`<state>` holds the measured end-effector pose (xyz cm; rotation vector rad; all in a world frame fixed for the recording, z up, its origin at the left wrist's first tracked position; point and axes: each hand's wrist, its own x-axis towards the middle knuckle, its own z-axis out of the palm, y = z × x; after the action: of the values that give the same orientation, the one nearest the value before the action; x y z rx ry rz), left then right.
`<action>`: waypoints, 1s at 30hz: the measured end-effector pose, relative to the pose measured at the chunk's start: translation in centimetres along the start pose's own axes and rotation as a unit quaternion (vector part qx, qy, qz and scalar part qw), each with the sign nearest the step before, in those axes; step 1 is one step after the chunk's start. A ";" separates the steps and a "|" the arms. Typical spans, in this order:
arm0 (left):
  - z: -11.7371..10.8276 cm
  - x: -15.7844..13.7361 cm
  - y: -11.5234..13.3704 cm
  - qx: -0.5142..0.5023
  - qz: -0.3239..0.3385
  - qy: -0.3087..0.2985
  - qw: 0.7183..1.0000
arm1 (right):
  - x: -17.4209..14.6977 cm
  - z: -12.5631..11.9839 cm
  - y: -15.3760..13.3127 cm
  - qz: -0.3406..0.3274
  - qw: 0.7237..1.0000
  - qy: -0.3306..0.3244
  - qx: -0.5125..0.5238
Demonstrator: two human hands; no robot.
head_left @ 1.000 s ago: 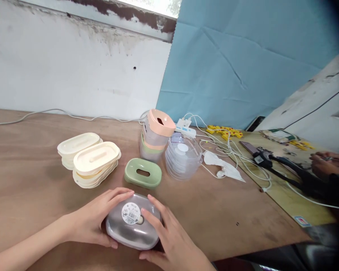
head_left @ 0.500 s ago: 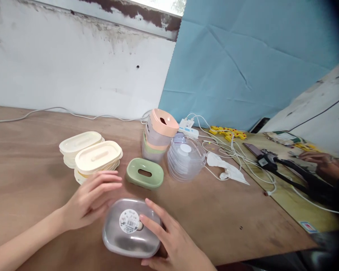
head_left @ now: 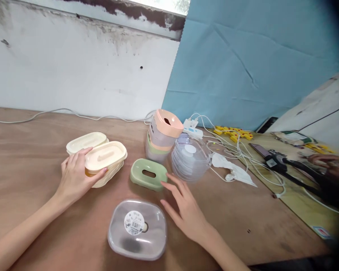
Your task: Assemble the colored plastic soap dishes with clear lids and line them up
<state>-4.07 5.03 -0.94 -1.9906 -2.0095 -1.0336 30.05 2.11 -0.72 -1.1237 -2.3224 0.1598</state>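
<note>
Both of the person's hands are now off the grey container (head_left: 135,244), which half a second earlier has the right hand (head_left: 188,210) resting on it; it sits alone at the near edge of the wooden table (head_left: 226,214), its round sticker (head_left: 133,223) facing up.

The left hand (head_left: 75,173) has crossed to the cream stacks and closes on the top cream piece (head_left: 104,155) of the nearer one, fingers over its left end, thumb along its near edge; how firm the hold is cannot be told. The right hand has moved up to the slotted green piece (head_left: 138,171); its fingers are spread, thumb apart, fingertips at the piece's right end, touching or nearly so.

The change suggests that handling passes from the grey container to the cream and green pieces; the second cream stack (head_left: 86,143), the peach-topped stack (head_left: 158,139) and the clear stack (head_left: 186,162) stand beyond, the latter two untouched; the table's layout otherwise looks unaltered.
</note>
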 end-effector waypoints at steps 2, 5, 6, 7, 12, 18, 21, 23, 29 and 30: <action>0.0 0.0 0.1 -0.018 0.000 0.007 1.000 | 1.8 0.3 0.8 -0.011 0.998 -0.029 -0.051; -0.2 -0.1 0.3 -0.069 -0.005 0.013 0.998 | 3.7 1.1 1.6 -0.033 0.994 -0.060 -0.090; -0.3 -0.2 0.4 -0.091 0.001 0.014 0.996 | 4.0 1.5 1.8 -0.039 0.994 -0.062 -0.087; -0.4 -0.3 0.5 -0.115 0.015 0.014 0.993 | 4.1 1.9 1.9 -0.043 0.994 -0.060 -0.076; -0.9 -1.3 1.5 -0.252 0.142 -0.006 0.957 | 3.3 3.2 1.7 -0.034 0.997 0.027 0.067; -1.2 -2.1 2.5 -0.357 0.213 -0.052 0.908 | 3.1 3.2 0.8 0.104 0.953 0.160 0.237; -1.1 -2.4 2.8 -0.367 0.213 -0.071 0.902 | 3.1 2.9 0.4 0.112 0.933 0.188 0.288; -0.9 -2.5 2.9 -0.372 0.196 -0.092 0.903 | 3.0 2.7 0.2 0.048 0.936 0.191 0.291; -0.5 -3.2 3.4 -0.412 0.131 -0.136 0.891 | 2.8 2.4 -0.8 -0.179 0.946 0.098 0.250; -0.5 -3.3 3.5 -0.413 0.125 -0.135 0.892 | 2.8 2.3 -0.9 -0.187 0.946 0.091 0.247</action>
<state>-0.65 1.62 -1.04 -2.8306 -1.4428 -1.8374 26.77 3.95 -1.15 -0.4233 -2.1135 0.4460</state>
